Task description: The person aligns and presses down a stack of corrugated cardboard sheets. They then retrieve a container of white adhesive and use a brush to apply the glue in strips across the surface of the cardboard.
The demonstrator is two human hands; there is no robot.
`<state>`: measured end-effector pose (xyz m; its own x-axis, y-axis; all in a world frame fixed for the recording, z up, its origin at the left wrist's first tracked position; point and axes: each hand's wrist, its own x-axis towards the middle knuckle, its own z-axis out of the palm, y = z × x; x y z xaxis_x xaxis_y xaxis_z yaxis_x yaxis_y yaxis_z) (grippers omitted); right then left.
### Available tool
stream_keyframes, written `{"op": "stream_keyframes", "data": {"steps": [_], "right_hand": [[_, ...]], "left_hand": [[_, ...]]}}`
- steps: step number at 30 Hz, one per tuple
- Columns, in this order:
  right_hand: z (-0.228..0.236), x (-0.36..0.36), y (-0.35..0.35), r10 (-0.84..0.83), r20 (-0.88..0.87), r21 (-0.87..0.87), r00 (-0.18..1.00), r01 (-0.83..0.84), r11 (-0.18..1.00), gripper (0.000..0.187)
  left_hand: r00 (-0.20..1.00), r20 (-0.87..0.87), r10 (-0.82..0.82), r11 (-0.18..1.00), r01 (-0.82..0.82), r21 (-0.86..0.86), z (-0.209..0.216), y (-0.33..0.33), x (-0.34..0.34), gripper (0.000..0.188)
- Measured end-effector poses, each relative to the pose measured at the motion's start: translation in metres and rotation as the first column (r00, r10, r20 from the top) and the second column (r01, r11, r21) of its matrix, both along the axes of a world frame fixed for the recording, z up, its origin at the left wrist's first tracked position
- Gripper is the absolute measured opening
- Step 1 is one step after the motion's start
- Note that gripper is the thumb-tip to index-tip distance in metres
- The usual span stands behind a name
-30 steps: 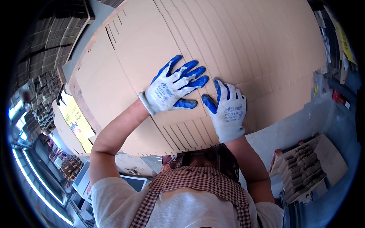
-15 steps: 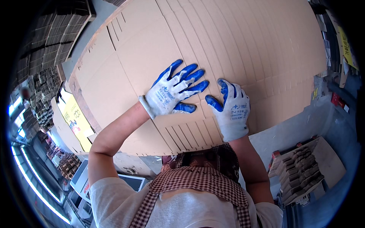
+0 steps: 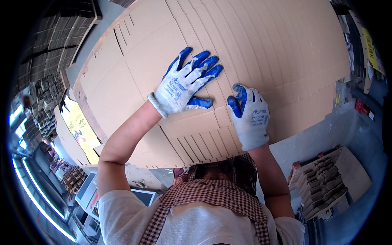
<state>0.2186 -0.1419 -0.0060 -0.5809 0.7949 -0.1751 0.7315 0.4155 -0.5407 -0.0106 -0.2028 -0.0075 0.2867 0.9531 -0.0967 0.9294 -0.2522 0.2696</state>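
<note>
A checked apron (image 3: 208, 191) is being worn. Ahead, the view's middle is being filled by wide, creased cardboard (image 3: 281, 53). On it, the right hand (image 3: 250, 114) is being held with gloved fingers curled; whether anything is being gripped cannot be told. Farther, the left hand (image 3: 181, 87) is being rested flat, fingers spread and released. Beyond, upper left, bundles (image 3: 61, 41) are being seen.

Count two gloved hands: one left hand (image 3: 176, 92), one right hand (image 3: 251, 114). Log one checked apron (image 3: 204, 194), two yellow sheets (image 3: 81, 126), two light strips (image 3: 34, 202), one carton (image 3: 357, 168) at lower right. Cannot number the layered cardboard sheets (image 3: 286, 49).
</note>
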Motion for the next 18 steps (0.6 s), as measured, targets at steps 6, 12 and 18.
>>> {"op": "stream_keyframes", "data": {"steps": [6,12,18], "right_hand": [[0.0,-0.001,0.0,0.004,0.002,0.018,1.0,-0.004,1.0,0.029],[0.003,0.013,0.005,-0.121,-0.219,-0.165,0.968,0.085,0.983,0.028],[0.024,0.078,-0.02,-0.421,-0.086,-0.725,0.903,0.233,0.648,0.027]], "left_hand": [[1.0,-0.021,-0.001,1.0,0.001,0.002,0.001,-0.003,-0.002,0.092],[0.999,0.039,-0.019,1.0,0.018,0.015,0.007,0.005,-0.01,0.085],[0.965,0.121,0.233,0.902,-0.261,0.344,0.0,0.056,-0.085,0.061]]}}
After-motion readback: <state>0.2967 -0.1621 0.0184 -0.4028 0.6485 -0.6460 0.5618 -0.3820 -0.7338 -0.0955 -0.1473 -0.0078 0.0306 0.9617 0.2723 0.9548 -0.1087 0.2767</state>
